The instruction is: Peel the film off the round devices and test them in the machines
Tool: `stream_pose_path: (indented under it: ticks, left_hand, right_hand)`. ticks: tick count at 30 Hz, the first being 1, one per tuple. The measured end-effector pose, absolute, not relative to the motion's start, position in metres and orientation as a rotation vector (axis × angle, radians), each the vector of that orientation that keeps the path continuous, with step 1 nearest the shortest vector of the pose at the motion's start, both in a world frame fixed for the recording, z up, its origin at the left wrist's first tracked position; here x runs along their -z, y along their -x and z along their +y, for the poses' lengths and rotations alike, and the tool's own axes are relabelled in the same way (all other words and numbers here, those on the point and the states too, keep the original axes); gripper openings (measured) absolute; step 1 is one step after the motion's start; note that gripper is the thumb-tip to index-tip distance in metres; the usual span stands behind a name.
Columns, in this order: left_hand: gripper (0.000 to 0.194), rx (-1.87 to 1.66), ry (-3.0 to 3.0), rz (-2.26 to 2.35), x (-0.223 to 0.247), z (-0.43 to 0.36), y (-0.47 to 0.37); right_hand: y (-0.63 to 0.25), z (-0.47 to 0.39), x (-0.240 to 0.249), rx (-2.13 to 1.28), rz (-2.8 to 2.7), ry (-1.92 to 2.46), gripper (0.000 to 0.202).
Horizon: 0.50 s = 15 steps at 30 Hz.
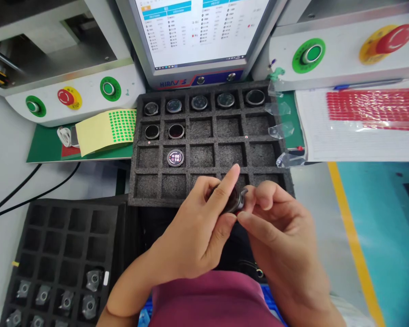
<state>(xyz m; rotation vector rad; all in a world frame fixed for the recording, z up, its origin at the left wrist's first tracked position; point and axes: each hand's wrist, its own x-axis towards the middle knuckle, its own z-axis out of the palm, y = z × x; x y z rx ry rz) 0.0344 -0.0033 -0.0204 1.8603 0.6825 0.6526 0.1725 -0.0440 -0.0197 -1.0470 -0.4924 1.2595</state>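
Note:
A dark, round smartwatch is held up over the front edge of the black foam tray. My left hand is closed around it, with the index finger stretched across its face and the thumb below. At its right edge, my right hand has thumb and fingertips closed on the rim, where a small red bit and a dark curved piece show. Fingers cover most of the watch. In the tray behind, a lit watch reads 00 14; several dark round watches fill the back row, and two more sit in the second row.
On the left stands a lower foam tray with several plastic-wrapped parts. A sheet of green dot stickers, a monitor, machines with red stop buttons, clear tape strips, papers and a blue pen surround the work.

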Motion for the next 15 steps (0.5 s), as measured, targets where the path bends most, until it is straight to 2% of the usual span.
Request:
stream_pose_path:
  ticks: [15]
  left_hand:
    - [0.057, -0.684, -1.977, 0.707, 0.0227, -0.0007, -0.0343]
  right_hand:
    - [-0.1728, -0.0396, 0.0135, -1.292, -0.469, 1.072, 0.03]
